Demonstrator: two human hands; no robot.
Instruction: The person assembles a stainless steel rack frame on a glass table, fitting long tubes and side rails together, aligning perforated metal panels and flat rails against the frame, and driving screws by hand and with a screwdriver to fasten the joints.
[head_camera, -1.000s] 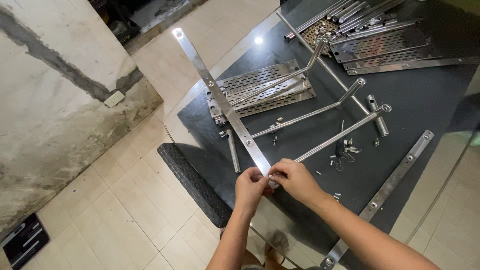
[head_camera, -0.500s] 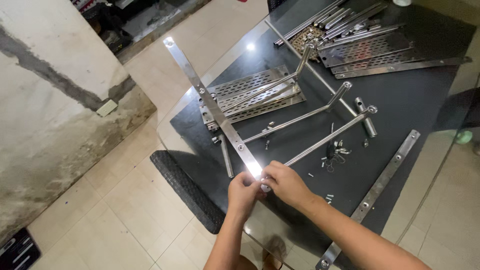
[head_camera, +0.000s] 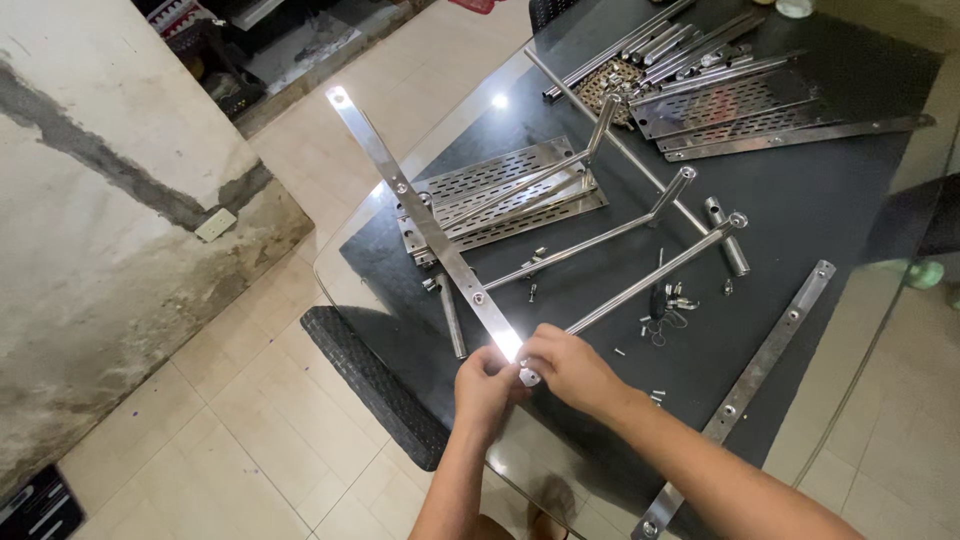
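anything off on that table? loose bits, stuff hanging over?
Two things. The flat bar both hands (left, right) grip juts past the glass table edge over the floor. Small screws lie scattered loose among the rods. No damage visible.

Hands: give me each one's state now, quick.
Left hand: closed on the flat steel bar end.
Right hand: closed, pinching at the same bar end.

Left hand (head_camera: 485, 385): bare, forearm rising from the lower edge, fingers curled and pinched toward the right hand. Right hand (head_camera: 565, 365): bare, forearm entering from the lower right, knuckles up, fingertips closed and meeting the left hand's fingertips.
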